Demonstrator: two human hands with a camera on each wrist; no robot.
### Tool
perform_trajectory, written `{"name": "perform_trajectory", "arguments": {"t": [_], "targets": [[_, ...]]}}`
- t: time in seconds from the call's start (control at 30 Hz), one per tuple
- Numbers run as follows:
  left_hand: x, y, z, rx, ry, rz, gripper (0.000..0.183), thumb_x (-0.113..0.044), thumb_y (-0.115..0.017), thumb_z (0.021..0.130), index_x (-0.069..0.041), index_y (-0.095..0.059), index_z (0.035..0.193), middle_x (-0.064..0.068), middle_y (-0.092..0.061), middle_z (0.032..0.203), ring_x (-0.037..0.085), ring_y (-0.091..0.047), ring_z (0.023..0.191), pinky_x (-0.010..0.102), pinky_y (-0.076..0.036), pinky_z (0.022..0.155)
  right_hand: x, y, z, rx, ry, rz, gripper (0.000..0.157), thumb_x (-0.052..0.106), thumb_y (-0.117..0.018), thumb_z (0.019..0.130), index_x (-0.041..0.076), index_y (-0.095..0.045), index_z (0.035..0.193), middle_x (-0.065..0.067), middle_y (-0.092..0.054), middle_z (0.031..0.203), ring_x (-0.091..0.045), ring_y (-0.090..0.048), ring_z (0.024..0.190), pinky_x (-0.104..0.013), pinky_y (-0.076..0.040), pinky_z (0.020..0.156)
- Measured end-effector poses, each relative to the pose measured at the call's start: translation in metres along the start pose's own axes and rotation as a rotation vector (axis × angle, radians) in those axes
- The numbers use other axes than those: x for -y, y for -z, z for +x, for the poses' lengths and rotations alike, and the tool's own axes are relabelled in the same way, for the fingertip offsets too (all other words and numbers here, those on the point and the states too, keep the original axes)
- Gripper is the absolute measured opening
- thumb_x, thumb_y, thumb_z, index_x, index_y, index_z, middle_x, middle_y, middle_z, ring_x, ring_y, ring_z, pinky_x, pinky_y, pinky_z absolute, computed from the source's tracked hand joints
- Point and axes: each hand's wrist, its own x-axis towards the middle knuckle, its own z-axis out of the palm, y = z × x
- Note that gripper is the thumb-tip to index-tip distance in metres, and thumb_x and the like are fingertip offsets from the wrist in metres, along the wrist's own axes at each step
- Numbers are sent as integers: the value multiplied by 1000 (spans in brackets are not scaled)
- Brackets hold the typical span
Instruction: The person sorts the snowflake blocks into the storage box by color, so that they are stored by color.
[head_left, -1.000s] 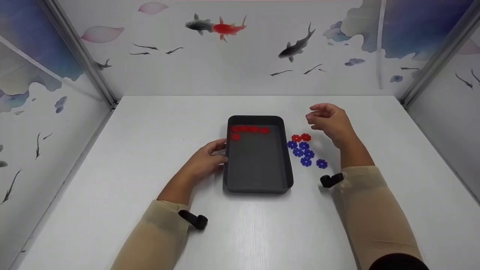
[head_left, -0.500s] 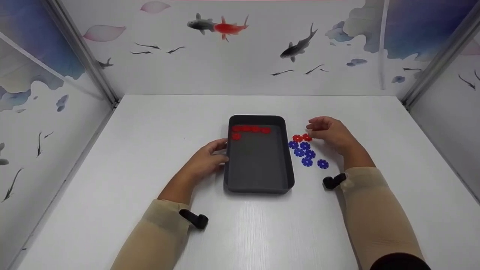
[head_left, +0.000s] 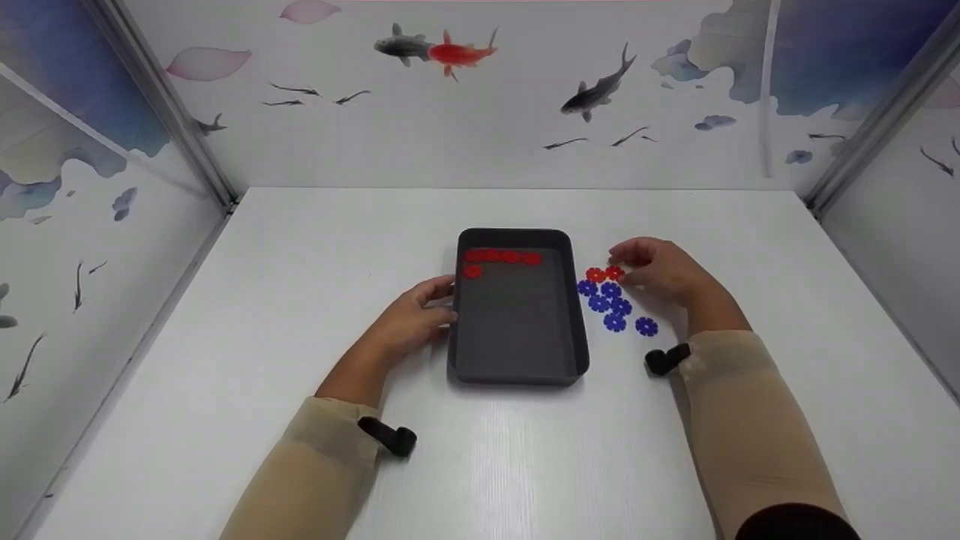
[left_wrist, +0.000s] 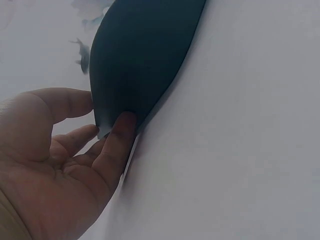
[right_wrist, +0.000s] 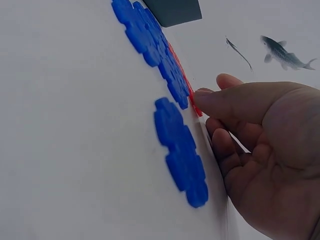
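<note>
In the head view, a dark grey rectangular tray (head_left: 517, 330) lies on the white table. My left hand (head_left: 409, 319) rests spread fingertips against its left wall; the left wrist view shows a fingertip (left_wrist: 128, 120) overlapping the wall. Right of the tray lie two red flower-shaped plastic discs, with several blue ones (head_left: 615, 322) nearer me. My right hand (head_left: 664, 270) pinches the right-hand red disc (head_left: 614, 272) at its edges between thumb and fingertip. The other red disc (head_left: 595, 274) lies flat beside it. In the right wrist view the thumb (right_wrist: 210, 102) covers part of the red edge.
Inside the tray, several red discs (head_left: 511, 257) form a row along the far end, with one more (head_left: 472, 271) below the row's left end. White printed panels (head_left: 480, 150) with fish enclose the table at the back and sides.
My right hand has come down and toward me from beyond the discs, and its thumb and fingertip have closed in on the right-hand red disc. The left hand keeps its place at the tray.
</note>
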Motion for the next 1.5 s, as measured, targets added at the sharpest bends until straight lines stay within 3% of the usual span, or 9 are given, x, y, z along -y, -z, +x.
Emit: {"name": "perform_trajectory", "arguments": {"t": [0.63,1.5], "targets": [[-2,0,-1,6,0,-1,69,-8,-66,98,-21,-46,163,1,-50,165,23,-54,148,47,-52,118,5,-2,1,6,6,-11,56,7,-74,96,25,-60,147,-10,-60,140,-33,-53,132,-57,-45,123],[-1,0,-2,-3,4,29,68,-10,-66,98,-22,-47,162,2,-49,166,22,-54,147,47,-51,119,10,0,8,37,0,-105,47,14,-72,99,21,-62,145,-13,-61,139,-34,-54,131,-58,-44,123]]}}
